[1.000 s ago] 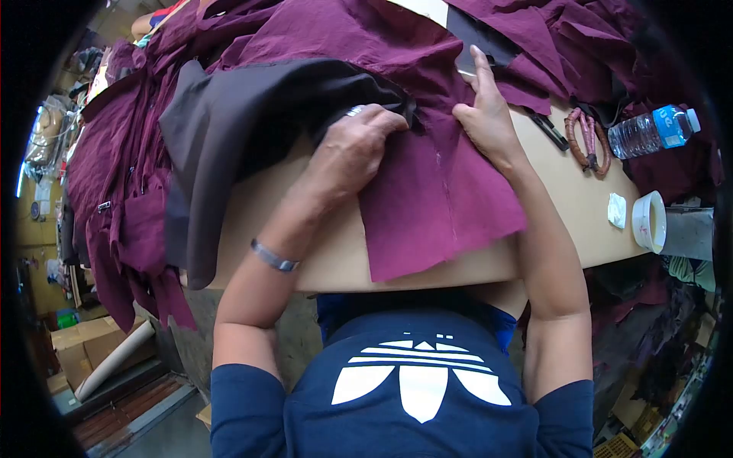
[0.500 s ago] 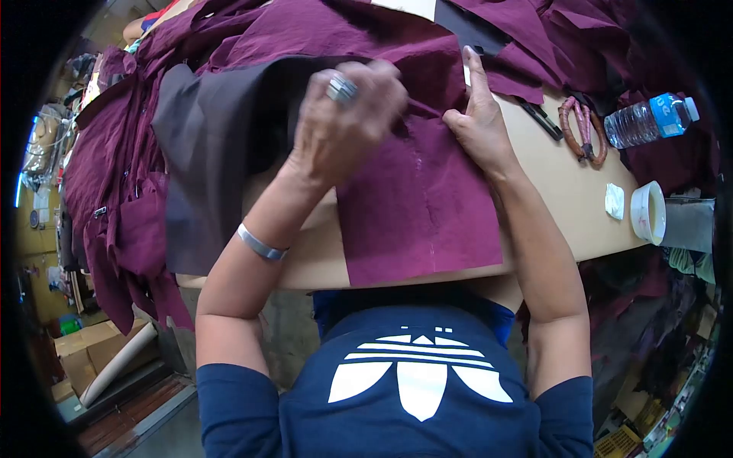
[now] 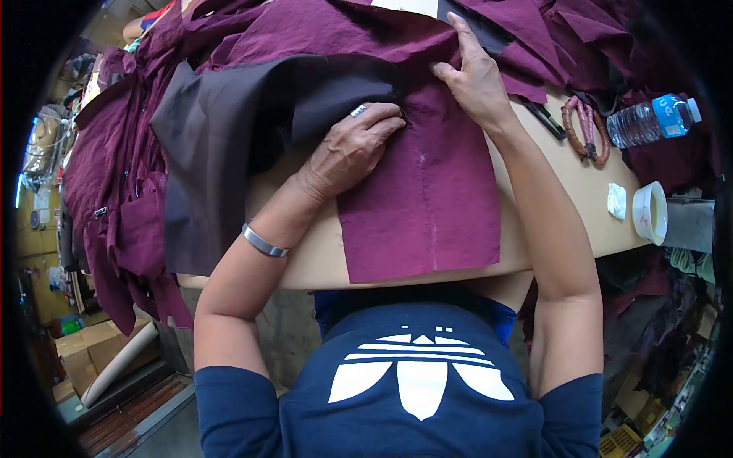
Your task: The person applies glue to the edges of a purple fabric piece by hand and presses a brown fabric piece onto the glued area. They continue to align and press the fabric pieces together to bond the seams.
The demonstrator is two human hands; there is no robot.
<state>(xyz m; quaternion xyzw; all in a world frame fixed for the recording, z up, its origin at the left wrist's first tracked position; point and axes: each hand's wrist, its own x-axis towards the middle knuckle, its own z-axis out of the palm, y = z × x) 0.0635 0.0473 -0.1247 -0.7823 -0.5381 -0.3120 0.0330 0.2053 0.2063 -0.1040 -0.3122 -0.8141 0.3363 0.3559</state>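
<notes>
A maroon cloth panel (image 3: pixel 450 198) with a pale line down its middle lies over the table's front edge. My left hand (image 3: pixel 353 145), with a ring and a metal bracelet, is closed at the panel's left side, where a dark grey cloth (image 3: pixel 206 153) folds over. Its fingertips pinch the fabric there; anything smaller between them is hidden. At the panel's upper right edge, my right hand (image 3: pixel 479 82) rests with index finger stretched out and thumb apart. Its other fingers are partly out of sight.
More maroon cloth (image 3: pixel 114 191) is heaped at left. On the tan table (image 3: pixel 595 229) at right are a black pen-like item (image 3: pixel 544 120), wrapped-handle scissors (image 3: pixel 586 133), a water bottle (image 3: pixel 649 122), a white piece (image 3: pixel 617 201) and a white bowl (image 3: pixel 649 214).
My left hand, blurred and higher before, has come down and stilled on the fabric. My right hand has slid up and slightly left along the panel's edge. The dark cloth's fold now shows more.
</notes>
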